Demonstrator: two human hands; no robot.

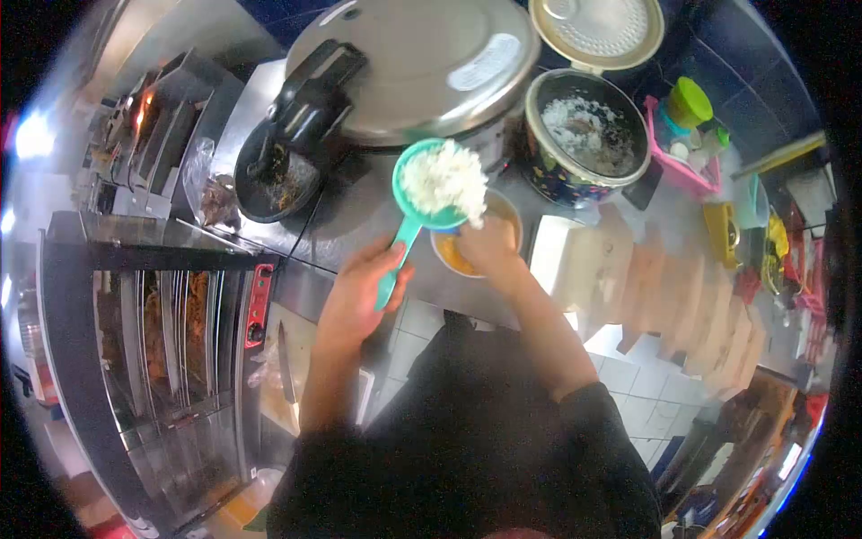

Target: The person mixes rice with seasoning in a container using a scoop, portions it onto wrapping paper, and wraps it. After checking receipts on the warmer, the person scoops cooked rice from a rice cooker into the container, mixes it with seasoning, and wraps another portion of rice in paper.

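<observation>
My left hand (pixel 359 292) is closed round the handle of a green scoop (pixel 410 231). White rice (pixel 442 181) is heaped in the scoop's round head. My right hand (pixel 488 244) is over a bowl (pixel 442 251) with something orange-yellow in it, just right of and below the scoop. Its fingers are blurred and partly hidden, so I cannot make out whether they hold anything. Behind them stands an open rice cooker (pixel 588 171) with white rice inside.
A large lidded metal pot (pixel 404 67) stands at the back, beside a dark container (pixel 278 175). Stacked boxes (pixel 664 296) line the right side, with a pink basket (pixel 691 171) behind. At left is a glass-fronted cabinet (pixel 67 296). A knife (pixel 285 364) lies on a board.
</observation>
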